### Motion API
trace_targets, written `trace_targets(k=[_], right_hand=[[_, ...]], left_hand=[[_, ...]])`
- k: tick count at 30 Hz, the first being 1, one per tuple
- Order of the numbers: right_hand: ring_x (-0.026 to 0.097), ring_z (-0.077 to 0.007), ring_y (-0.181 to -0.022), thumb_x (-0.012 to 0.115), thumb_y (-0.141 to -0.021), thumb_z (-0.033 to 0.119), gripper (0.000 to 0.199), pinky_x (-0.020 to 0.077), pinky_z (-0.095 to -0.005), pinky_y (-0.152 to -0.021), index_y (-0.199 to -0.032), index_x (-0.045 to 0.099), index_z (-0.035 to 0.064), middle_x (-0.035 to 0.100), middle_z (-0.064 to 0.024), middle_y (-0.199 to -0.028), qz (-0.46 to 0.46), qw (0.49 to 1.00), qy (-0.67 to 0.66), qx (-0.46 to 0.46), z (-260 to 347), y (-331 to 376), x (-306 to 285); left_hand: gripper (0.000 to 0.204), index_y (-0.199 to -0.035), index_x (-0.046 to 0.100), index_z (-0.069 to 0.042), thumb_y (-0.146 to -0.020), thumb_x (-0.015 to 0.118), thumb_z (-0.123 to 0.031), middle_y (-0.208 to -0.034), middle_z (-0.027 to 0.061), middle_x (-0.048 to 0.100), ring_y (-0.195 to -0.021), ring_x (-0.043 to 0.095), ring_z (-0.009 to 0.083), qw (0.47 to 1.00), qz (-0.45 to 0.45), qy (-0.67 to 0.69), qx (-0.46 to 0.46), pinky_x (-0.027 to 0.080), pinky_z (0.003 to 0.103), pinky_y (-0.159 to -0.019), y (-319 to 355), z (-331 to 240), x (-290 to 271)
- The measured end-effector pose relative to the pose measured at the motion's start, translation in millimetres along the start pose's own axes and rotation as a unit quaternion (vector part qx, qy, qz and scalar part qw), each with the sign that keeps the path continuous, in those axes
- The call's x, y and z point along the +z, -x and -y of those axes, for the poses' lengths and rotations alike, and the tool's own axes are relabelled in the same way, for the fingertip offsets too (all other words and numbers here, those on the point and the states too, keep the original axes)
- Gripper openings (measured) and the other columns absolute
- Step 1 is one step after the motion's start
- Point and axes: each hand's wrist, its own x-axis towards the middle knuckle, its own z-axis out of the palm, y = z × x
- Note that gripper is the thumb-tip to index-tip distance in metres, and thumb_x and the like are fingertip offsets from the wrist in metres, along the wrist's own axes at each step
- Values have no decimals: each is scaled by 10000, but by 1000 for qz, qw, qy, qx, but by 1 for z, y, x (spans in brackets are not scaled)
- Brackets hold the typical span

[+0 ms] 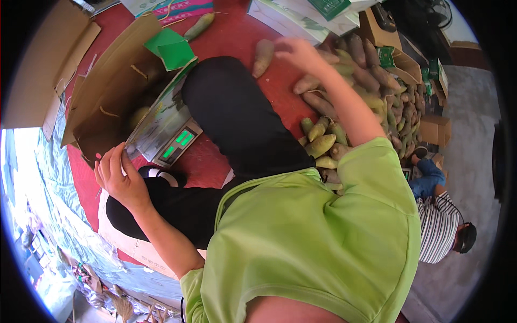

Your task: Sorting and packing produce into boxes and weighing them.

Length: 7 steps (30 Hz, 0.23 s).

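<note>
My left hand (pixel 121 177) is at the near corner of an open cardboard box (pixel 102 70), its fingers and thumb closed on the box edge. The box stands on a digital scale (pixel 175 148) with a lit green display. A few root vegetables show dimly inside. My right hand (pixel 297 54) is stretched out beyond my knee, slightly blurred, its fingers apart and nothing seen in them. Just left of its fingertips, a long brownish-green radish (pixel 263 58) lies on the red floor covering (pixel 280 102). More radishes (pixel 322 144) lie beneath my right forearm.
A large heap of radishes (pixel 377 81) spreads along the right. One green radish (pixel 199 27) lies at the far side, by printed cartons (pixel 301 19). Another cardboard box (pixel 43 64) stands at far left. A person in a striped shirt (pixel 439 229) is at lower right.
</note>
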Motion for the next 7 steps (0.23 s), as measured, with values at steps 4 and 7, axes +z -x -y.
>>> trace_targets(k=[4, 7], right_hand=[[625, -351, -976, 672, -768, 187, 321, 505, -416, -825, -1072, 654, 87, 668, -153, -1036, 79, 977, 105, 169, -68, 92, 27], [585, -290, -1113, 656, -782, 176, 282, 402, -375, -1007, -1042, 678, 67, 640, -215, -1087, 152, 965, 180, 112, -123, 155, 54]], left_hand=[[124, -936, 686, -81, -840, 617, -44, -913, 35, 671, -889, 612, 215, 1000, -3, -9, -3, 391, 395, -982, 6, 4, 0], [122, -946, 692, -100, -850, 626, -64, -943, 27, 679, -915, 612, 205, 1000, -9, -9, -8, 384, 401, -995, 8, 6, 5]])
